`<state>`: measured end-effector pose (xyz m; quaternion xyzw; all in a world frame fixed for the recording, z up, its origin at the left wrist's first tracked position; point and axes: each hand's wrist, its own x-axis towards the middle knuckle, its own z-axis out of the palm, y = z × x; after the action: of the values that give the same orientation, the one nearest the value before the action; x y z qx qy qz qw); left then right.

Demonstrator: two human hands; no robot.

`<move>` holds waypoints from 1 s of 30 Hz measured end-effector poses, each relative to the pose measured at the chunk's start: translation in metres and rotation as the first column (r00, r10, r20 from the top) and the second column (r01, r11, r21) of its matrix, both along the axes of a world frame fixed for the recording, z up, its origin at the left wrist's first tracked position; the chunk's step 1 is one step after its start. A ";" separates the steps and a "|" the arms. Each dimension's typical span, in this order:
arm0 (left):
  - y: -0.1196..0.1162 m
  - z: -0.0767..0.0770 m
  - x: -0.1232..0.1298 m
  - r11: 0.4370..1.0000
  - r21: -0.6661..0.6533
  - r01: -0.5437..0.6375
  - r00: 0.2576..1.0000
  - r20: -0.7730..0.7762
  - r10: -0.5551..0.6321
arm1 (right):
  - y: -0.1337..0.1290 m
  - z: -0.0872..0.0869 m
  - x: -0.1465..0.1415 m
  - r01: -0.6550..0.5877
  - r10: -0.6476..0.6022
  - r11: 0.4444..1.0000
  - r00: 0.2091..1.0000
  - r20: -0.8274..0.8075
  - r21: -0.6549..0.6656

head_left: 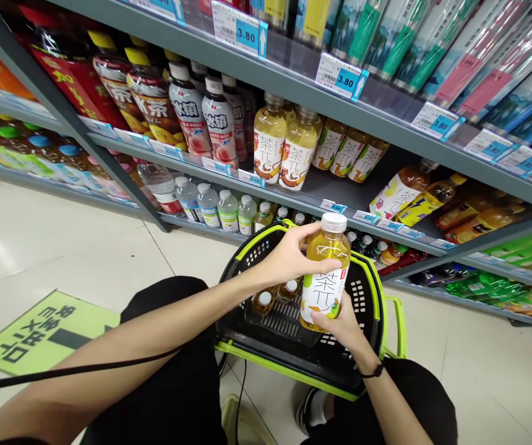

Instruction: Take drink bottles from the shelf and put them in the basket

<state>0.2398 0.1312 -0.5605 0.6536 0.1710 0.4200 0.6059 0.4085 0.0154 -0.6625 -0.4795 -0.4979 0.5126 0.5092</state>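
A bottle of yellow tea (325,290) with a white cap and a white label stands nearly upright between my hands. My left hand (296,252) is wrapped round its upper part, just below the cap. Lower down, my right hand (343,321) grips the bottle near its base, thumb across the label. Beneath the bottle is a black basket (275,327) with a lime green rim, and a few white-capped bottles (263,301) lie inside it. Similar tea bottles (268,145) stand on the middle shelf ahead.
Grey shelves (247,182) of drinks run across the view, with price tags (340,77) along their edges. The basket's green handle (398,327) sticks out at its right. My black-clad knees flank the basket. A green floor sign (38,330) lies at the left, and a dark cord crosses my left forearm.
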 end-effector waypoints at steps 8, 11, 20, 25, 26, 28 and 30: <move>-0.026 0.006 -0.003 0.962 0.149 -0.229 0.961 -0.121 0.247 | -0.003 -0.010 0.004 -0.120 0.119 0.993 0.989 -0.091 -0.008; -0.029 0.007 -0.004 0.948 0.207 -0.241 0.955 -0.123 0.270 | -0.004 -0.010 0.005 -0.105 0.104 0.994 0.991 -0.082 -0.011; -0.026 0.009 -0.005 0.933 0.282 -0.225 0.960 -0.100 0.262 | -0.002 -0.006 0.005 -0.123 0.123 0.992 0.989 -0.080 0.015; -0.023 0.008 -0.004 0.954 0.228 -0.195 0.966 -0.123 0.227 | -0.002 -0.005 0.004 -0.118 0.120 0.993 0.988 -0.095 0.027; -0.023 0.007 -0.004 0.961 0.205 -0.188 0.968 -0.129 0.217 | -0.002 -0.005 0.004 -0.116 0.118 0.993 0.988 -0.096 0.017; -0.021 0.006 -0.004 0.969 0.172 -0.176 0.970 -0.137 0.201 | -0.003 -0.005 0.004 -0.115 0.114 0.993 0.990 -0.085 -0.007; -0.019 0.006 -0.005 0.970 0.171 -0.172 0.969 -0.147 0.198 | -0.003 -0.005 0.003 -0.102 0.100 0.995 0.993 -0.064 -0.024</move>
<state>0.2352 0.1118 -0.5549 0.7125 0.2466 0.4323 0.4946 0.4116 0.0120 -0.6680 -0.4443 -0.4983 0.5593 0.4914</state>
